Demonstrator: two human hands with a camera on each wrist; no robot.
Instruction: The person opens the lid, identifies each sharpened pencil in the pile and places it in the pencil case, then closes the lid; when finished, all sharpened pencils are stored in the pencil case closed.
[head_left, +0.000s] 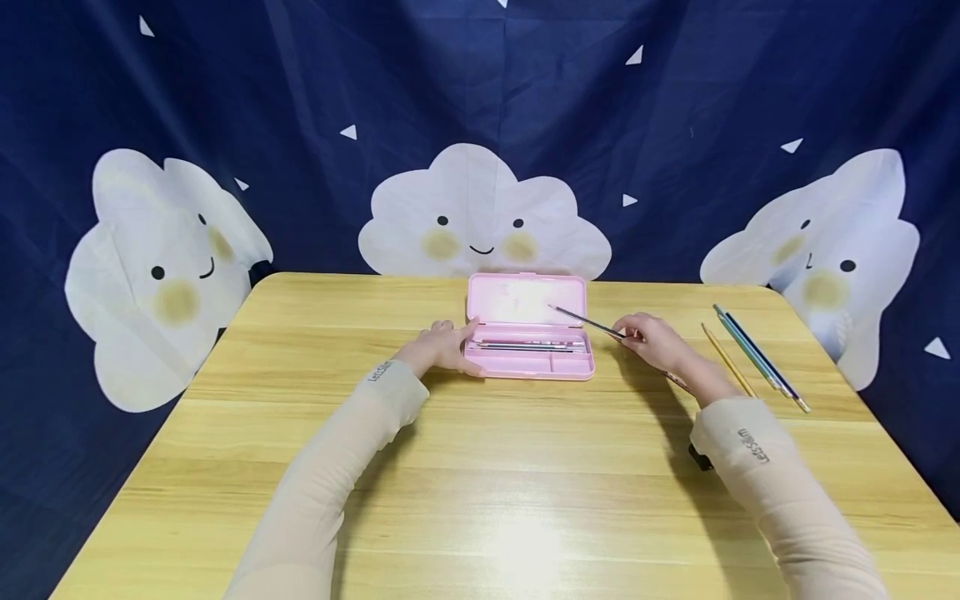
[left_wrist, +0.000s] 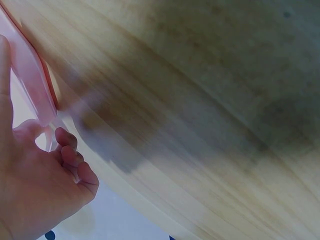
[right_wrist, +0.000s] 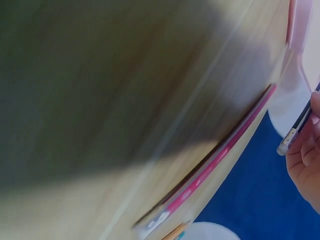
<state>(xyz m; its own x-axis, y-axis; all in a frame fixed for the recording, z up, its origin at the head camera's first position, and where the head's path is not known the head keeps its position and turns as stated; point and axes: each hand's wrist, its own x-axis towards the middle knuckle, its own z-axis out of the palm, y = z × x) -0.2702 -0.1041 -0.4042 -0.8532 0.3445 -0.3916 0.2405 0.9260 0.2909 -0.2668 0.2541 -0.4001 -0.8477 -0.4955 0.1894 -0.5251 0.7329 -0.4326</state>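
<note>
A pink pencil case (head_left: 510, 364) lies with its lid raised at the back, several pencils (head_left: 525, 344) in its long rear compartment. My left hand (head_left: 442, 347) holds the case's left end, thumb at the front corner and index finger near the hinge. In the left wrist view, the other fingers (left_wrist: 75, 159) are curled beside the case. My right hand (head_left: 654, 340) pinches a dark pencil (head_left: 588, 321) near its eraser end, just right of the case. The point of that pencil reaches left in front of the lid. Its eraser (right_wrist: 283, 148) sticks out behind the fingers in the right wrist view.
A pink pencil (right_wrist: 220, 160) lies on the table beneath my right hand. Farther right are a yellow pencil (head_left: 727, 358) and a bundle of green and dark blue pencils (head_left: 759, 354). A blue cloth (head_left: 660, 108) with clouds hangs behind the wooden table (head_left: 450, 483).
</note>
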